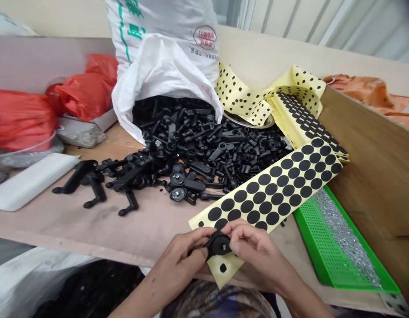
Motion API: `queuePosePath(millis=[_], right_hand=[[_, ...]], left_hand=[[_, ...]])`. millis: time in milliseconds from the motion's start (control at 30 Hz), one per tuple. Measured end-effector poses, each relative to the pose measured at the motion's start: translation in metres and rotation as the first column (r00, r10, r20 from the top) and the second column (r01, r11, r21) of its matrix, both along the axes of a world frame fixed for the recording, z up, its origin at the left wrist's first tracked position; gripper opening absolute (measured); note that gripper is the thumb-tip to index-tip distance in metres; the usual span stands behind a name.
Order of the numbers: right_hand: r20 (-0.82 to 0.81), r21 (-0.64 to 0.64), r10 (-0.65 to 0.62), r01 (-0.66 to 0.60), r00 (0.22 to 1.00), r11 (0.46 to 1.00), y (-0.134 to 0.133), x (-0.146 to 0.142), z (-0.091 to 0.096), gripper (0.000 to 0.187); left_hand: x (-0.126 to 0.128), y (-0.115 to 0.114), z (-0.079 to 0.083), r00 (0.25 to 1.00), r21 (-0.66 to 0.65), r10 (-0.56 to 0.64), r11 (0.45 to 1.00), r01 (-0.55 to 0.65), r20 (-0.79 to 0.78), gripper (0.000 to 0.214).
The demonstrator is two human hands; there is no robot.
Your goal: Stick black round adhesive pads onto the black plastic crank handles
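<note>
My left hand (pixel 179 260) and my right hand (pixel 252 247) together grip a round-headed black plastic part (pixel 219 244) above the end of a yellow backing strip with black adhesive dots (pixel 267 190). The strip's lower end hangs near my hands, with one small black dot showing on it. Much of the part is hidden by my fingers. Ahead lies a heap of similar black plastic handles and knobs (pixel 204 141), spilling from a white woven sack (pixel 164 48). Several round-headed parts near the heap's front carry textured discs.
The heap and strip rest on a worn wooden tabletop (pixel 91 225). A green perforated tray of small metal pieces (pixel 336 238) sits to the right. Red plastic bags (pixel 22 119), a white board (pixel 32 181), more dotted strips (pixel 300 101) and a wooden panel (pixel 369 159) surround the work area.
</note>
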State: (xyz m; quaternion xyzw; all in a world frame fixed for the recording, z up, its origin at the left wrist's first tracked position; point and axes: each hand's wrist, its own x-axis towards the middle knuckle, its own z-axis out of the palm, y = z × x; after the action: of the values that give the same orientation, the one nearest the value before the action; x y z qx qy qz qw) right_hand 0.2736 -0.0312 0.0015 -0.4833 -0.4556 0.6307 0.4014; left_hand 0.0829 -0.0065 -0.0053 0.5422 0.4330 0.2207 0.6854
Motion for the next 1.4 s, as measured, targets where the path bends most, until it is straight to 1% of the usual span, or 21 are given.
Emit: queuePosePath(millis=[167,267,367,433,500,567,667,733,800,900,967,1033,1100,1200,1267,1300,1333,1367,1400], right_hand=[[0.031,0.025,-0.003,0.002,1.0,1.0,0.002,-0.002,0.0,0.022],[0.066,0.049,-0.005,0.002,0.998,0.999,0.002,-0.003,-0.001,0.018],[0.12,0.114,-0.003,-0.011,0.993,0.993,0.001,-0.002,-0.003,0.014],[0.18,0.173,-0.019,-0.013,0.983,0.985,0.001,-0.002,-0.005,0.012],[0.208,0.187,-0.043,0.004,0.977,0.982,0.0,-0.001,-0.007,0.013],[0.149,0.113,-0.049,0.033,0.988,0.993,0.0,0.0,-0.008,0.015],[-0.072,-0.109,-0.055,0.047,0.996,0.993,-0.001,0.001,-0.009,0.021],[-0.211,-0.208,-0.076,0.031,0.975,0.978,-0.002,0.001,-0.011,0.023],[-0.297,-0.254,-0.117,0.039,0.948,0.966,-0.003,-0.001,-0.013,0.022],[-0.324,-0.273,-0.185,0.095,0.928,0.957,-0.005,-0.008,-0.016,0.025],[-0.288,-0.243,-0.192,0.123,0.938,0.962,-0.006,-0.015,-0.017,0.027],[-0.232,-0.181,-0.165,0.124,0.958,0.976,-0.007,-0.023,-0.017,0.027],[-0.205,-0.129,-0.135,0.11,0.969,0.986,-0.007,-0.03,-0.017,0.025],[-0.283,-0.123,-0.126,0.094,0.951,0.988,-0.006,-0.039,-0.017,0.022],[-0.285,-0.11,-0.078,0.048,0.955,0.993,-0.004,-0.044,-0.016,0.022],[-0.228,-0.077,-0.021,0.004,0.973,0.997,-0.003,-0.047,-0.015,0.021],[-0.126,-0.022,0.049,-0.052,0.991,0.998,-0.002,-0.049,-0.014,0.02],[0.004,0.046,0.114,-0.114,0.993,0.992,-0.002,-0.052,-0.012,0.017],[0.133,0.112,0.168,-0.183,0.977,0.977,-0.002,-0.054,-0.01,0.016]], left_hand=[[0.0,-0.001,-0.003,0.999,0.07,0.04,0.997,-0.037,-0.035,0.031],[0.003,-0.002,-0.006,0.998,0.109,0.036,0.994,-0.03,-0.054,0.025],[0.006,-0.002,-0.009,0.997,0.133,0.047,0.99,-0.039,-0.061,0.024],[0.008,-0.004,-0.009,0.994,0.153,0.084,0.986,-0.072,-0.074,0.024],[0.009,-0.007,-0.01,0.988,0.18,0.125,0.978,-0.106,-0.096,0.023],[0.009,-0.009,-0.01,0.984,0.185,0.151,0.974,-0.131,-0.097,0.022],[0.007,-0.011,-0.011,0.984,0.138,0.167,0.978,-0.157,-0.063,0.023],[0.007,-0.011,-0.012,0.981,0.104,0.19,0.977,-0.185,-0.041,0.024],[0.006,-0.01,-0.013,0.974,0.069,0.223,0.973,-0.221,-0.027,0.025],[0.004,-0.01,-0.014,0.963,0.036,0.267,0.963,-0.266,-0.031,0.026],[0.001,-0.011,-0.013,0.957,0.04,0.288,0.957,-0.286,-0.04,0.026],[-0.003,-0.013,-0.011,0.952,0.055,0.304,0.952,-0.302,-0.039,0.024],[-0.009,-0.016,-0.008,0.935,0.069,0.353,0.934,-0.35,-0.042,0.023],[-0.019,-0.023,-0.003,0.902,0.089,0.421,0.906,-0.414,-0.099,0.026],[-0.024,-0.027,-0.001,0.893,0.132,0.424,0.904,-0.406,-0.151,0.028],[-0.026,-0.029,-0.001,0.894,0.16,0.413,0.907,-0.389,-0.175,0.028],[-0.028,-0.031,-0.002,0.894,0.185,0.402,0.911,-0.369,-0.197,0.028],[-0.03,-0.033,-0.003,0.895,0.203,0.391,0.914,-0.35,-0.214,0.028],[-0.032,-0.035,-0.005,0.898,0.21,0.38,0.918,-0.336,-0.222,0.028]])
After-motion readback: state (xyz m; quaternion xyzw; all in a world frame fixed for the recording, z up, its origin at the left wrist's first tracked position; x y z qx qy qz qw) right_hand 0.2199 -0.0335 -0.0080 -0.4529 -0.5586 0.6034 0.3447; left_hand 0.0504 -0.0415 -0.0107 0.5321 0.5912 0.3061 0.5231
